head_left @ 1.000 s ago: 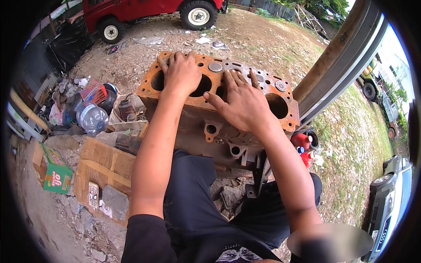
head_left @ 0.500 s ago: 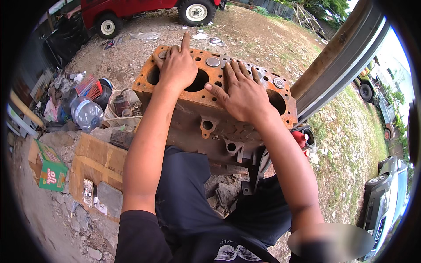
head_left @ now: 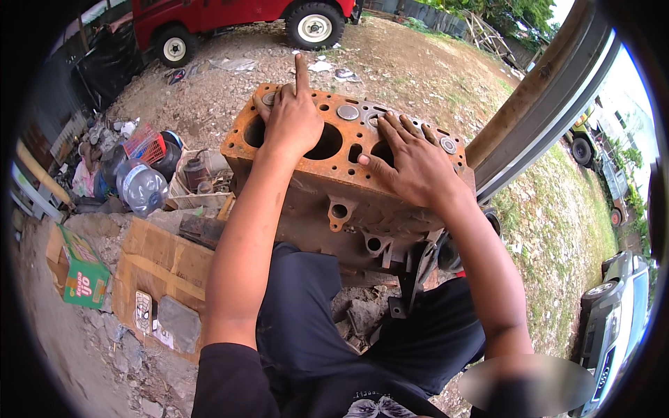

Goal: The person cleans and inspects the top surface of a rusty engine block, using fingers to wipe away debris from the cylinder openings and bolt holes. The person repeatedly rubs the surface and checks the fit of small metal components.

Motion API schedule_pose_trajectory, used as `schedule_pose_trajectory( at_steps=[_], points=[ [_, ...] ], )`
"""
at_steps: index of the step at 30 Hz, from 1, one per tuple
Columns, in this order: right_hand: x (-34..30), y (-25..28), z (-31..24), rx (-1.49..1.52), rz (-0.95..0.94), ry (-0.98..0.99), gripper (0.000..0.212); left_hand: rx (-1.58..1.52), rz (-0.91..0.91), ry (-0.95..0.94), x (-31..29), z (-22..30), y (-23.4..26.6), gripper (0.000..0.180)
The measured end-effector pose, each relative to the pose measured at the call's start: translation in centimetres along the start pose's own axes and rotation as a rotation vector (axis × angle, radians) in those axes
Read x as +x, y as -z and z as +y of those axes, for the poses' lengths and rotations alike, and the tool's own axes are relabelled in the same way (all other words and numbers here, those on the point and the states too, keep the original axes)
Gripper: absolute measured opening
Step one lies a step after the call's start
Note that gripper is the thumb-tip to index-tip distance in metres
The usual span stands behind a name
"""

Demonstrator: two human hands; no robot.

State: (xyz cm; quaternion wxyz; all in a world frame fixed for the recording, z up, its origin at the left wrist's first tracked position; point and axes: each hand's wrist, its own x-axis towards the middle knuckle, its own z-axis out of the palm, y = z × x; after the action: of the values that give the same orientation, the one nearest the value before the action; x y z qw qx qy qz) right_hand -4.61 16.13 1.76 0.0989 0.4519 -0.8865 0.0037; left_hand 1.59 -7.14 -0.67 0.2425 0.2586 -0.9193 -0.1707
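A rusty engine block (head_left: pixel 296 191) stands before my knees, its orange-brown top face with large round bores turned up. My left hand (head_left: pixel 296 125) rests over the left part of this face. Its index finger stretches out past the far edge; the other fingers are bent, and their tips are partly hidden. My right hand (head_left: pixel 418 164) lies spread, palm down, on the right part, thumb beside a bore. It covers the rightmost bore. A round metal plug (head_left: pixel 348 112) sits in the top face between my hands. I see nothing held in either hand.
To the left lie flattened cardboard (head_left: pixel 164 254) with a phone (head_left: pixel 142 311) on it, a green box (head_left: pixel 85 272), a large clear bottle (head_left: pixel 143 187) and a red basket (head_left: pixel 145 144). A post (head_left: pixel 533 87) rises at the right. A red vehicle (head_left: pixel 230 17) stands beyond.
My right hand has slid rightward along the top face, uncovering a middle bore and covering the rightmost one. My left hand stays near the same spot on the block. The view has shifted slightly.
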Motion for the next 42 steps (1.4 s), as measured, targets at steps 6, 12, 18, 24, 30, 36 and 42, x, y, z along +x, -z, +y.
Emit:
schedule_pose_trajectory(
  at_steps=[6, 12, 18, 24, 30, 36, 42],
  points=[
    [0.9, 0.4, 1.5, 0.066, -0.018, 0.064, 0.111, 0.005, 0.026, -0.001, 0.6, -0.6, -0.7, 0.099],
    [1.5, 0.0, 2.0, 0.078, 0.002, 0.096, 0.108, 0.012, 0.028, -0.01, 0.6, -0.3, -0.6, 0.098],
    [-1.7, 0.9, 2.2, 0.029, -0.052, 0.19, 0.097, 0.027, 0.058, -0.004, 0.2, -1.0, -0.7, 0.095],
    [1.0, -0.4, 2.4, 0.096, 0.075, 0.189, 0.102, 0.065, 0.13, -0.062, 0.7, -0.9, -1.5, 0.093],
    [0.3, -0.3, 3.0, 0.056, 0.06, 0.256, 0.101, 0.049, 0.126, -0.028, 0.9, -1.3, -1.8, 0.086],
    [2.1, 0.5, 3.3, 0.065, -0.013, 0.251, 0.098, 0.039, 0.091, 0.0, 0.7, -0.9, -1.1, 0.083],
    [1.9, 0.4, 3.3, 0.008, -0.042, 0.293, 0.098, 0.034, 0.086, 0.02, 0.6, -0.9, -1.0, 0.086]
  ],
)
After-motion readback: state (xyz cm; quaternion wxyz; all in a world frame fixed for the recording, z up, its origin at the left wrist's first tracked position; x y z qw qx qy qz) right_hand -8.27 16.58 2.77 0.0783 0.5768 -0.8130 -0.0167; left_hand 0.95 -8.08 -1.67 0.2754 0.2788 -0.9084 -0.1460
